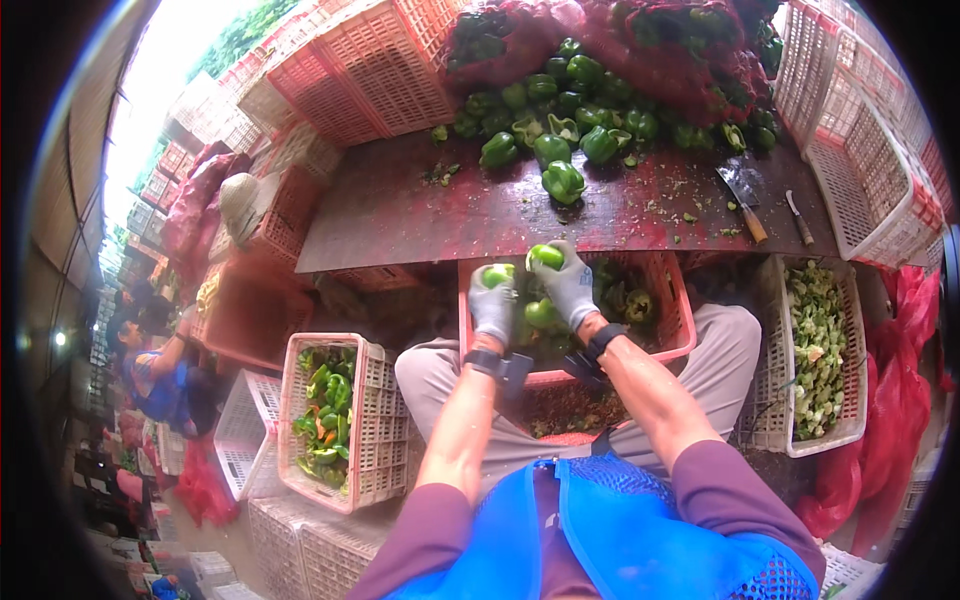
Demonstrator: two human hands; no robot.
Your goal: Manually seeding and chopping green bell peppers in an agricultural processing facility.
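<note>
Both my hands wear grey gloves and are close together over a red crate (683, 325) between my legs. My left hand (492, 308) is closed round a green bell pepper piece (497, 274) that shows a pale side. A glossy green bell pepper (545, 257) is gripped in my right hand (574, 290); whether it is whole or a half I cannot tell. More green peppers lie in the crate below, partly hidden by my hands. On the table just beyond, a whole green bell pepper (563, 182) sits in front of a large heap of peppers (600, 100).
A cleaver (745, 205) and a small knife (799, 218) lie at the right of the table (400, 205). A crate of pepper scraps (335, 420) stands left, a crate of pale cores (818, 350) right. Red net sacks (680, 60) sit behind. Another person (160, 370) works far left.
</note>
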